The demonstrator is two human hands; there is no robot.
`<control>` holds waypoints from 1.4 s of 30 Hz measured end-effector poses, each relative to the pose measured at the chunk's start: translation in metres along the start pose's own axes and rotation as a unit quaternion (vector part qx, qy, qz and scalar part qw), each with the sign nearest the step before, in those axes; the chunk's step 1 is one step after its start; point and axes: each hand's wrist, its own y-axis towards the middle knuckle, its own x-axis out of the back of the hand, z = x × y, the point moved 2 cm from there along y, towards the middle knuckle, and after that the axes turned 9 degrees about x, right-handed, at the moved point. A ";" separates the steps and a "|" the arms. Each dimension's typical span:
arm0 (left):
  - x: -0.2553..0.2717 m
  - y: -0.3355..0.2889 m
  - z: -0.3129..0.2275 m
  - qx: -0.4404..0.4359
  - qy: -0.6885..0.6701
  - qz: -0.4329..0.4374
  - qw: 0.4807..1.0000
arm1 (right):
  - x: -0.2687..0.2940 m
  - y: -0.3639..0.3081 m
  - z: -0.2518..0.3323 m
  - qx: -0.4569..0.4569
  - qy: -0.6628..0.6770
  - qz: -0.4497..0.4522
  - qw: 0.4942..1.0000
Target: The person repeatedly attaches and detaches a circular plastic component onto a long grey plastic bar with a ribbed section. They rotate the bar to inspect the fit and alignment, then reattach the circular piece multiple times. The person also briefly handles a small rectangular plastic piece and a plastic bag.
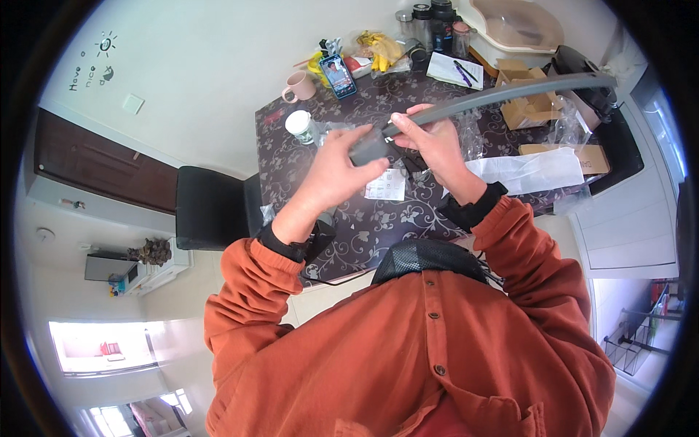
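My left hand [329, 173] is closed around a grey block-like piece [369, 148], thumb on its near side. My right hand [435, 149] pinches the left end of a long, curved dark grey bar [510, 92] between thumb and fingers. The bar arches out to the right above the table. Its end meets or nearly meets the grey piece between my hands; I cannot tell whether the two are joined. Below my hands, a small printed leaflet [386, 186] lies on the dark floral tabletop [378, 226].
A white cup [301, 126], pink mug [299, 87] and propped-up phone [339, 76] stand at the back left. Bananas [381, 51], bottles [441, 28] and a notepad [445, 68] are behind. On the right lie an open cardboard box [526, 103] and a white wrapping sheet [526, 173].
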 end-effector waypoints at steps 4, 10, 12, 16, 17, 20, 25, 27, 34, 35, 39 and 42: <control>0.018 0.002 -0.008 0.071 -0.078 0.033 0.994 | -0.005 0.003 0.001 -0.011 -0.029 -0.014 0.999; 0.043 0.012 -0.032 0.104 -0.054 0.079 0.990 | -0.014 0.003 0.005 -0.027 -0.023 -0.019 0.999; 0.048 0.016 -0.034 0.116 -0.028 0.099 0.988 | -0.019 0.004 0.004 -0.034 -0.034 -0.020 0.999; 0.052 0.025 -0.027 0.137 -0.038 0.105 0.984 | -0.028 0.004 -0.001 -0.026 -0.051 -0.013 0.998; 0.051 0.027 -0.024 0.136 -0.065 0.095 0.984 | -0.030 0.004 -0.002 -0.019 -0.046 -0.011 0.999; 0.047 0.031 -0.014 0.155 -0.162 0.083 0.971 | -0.034 0.006 -0.007 -0.018 -0.004 -0.030 0.999; 0.039 0.031 -0.003 0.148 -0.234 0.050 0.960 | -0.038 0.004 -0.015 -0.051 0.003 -0.055 0.997; 0.035 0.030 0.001 0.160 -0.253 0.029 0.954 | -0.039 0.004 -0.014 -0.038 0.026 -0.052 0.998; 0.009 0.024 0.012 0.129 -0.423 0.001 0.897 | -0.043 0.004 -0.004 -0.008 0.097 -0.041 0.994; 0.006 0.024 0.012 0.120 -0.422 -0.016 0.899 | -0.043 0.004 -0.003 -0.001 0.107 -0.037 0.994; 0.004 0.020 0.009 0.093 -0.418 -0.062 0.902 | -0.045 0.006 0.002 0.045 0.137 -0.013 0.989; 0.006 0.014 0.002 0.087 -0.430 -0.085 0.895 | -0.047 0.006 0.005 0.034 0.127 -0.010 0.991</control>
